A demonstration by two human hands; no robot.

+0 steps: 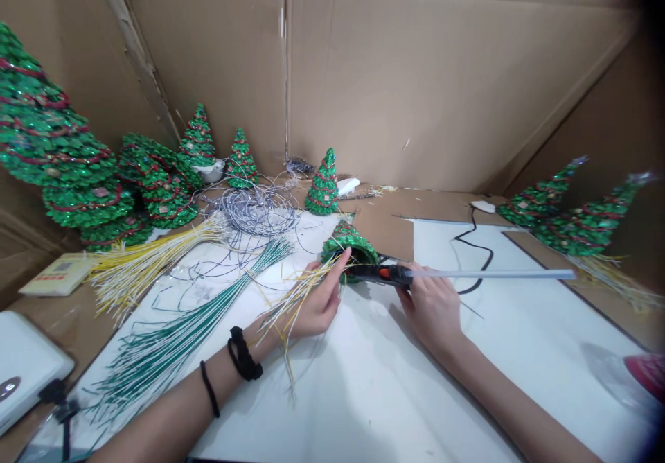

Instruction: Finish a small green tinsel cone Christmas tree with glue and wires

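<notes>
Near the middle of the white table, a small green tree lies tipped over with its dark hollow base facing me. My left hand is closed around yellow and white wires that run into this base; its index finger lies along the rim. A black glue gun is gripped in my right hand, its nozzle pointing left at the opening. From the gun's back a long clear glue stick sticks out to the right. The nozzle's very tip is hidden at the base.
Green wires, a yellow and white bundle and tangled thin wire lie left. Decorated trees stand behind and at both sides. A black cable curves behind my right hand. A bottle lies at right, a white device at left.
</notes>
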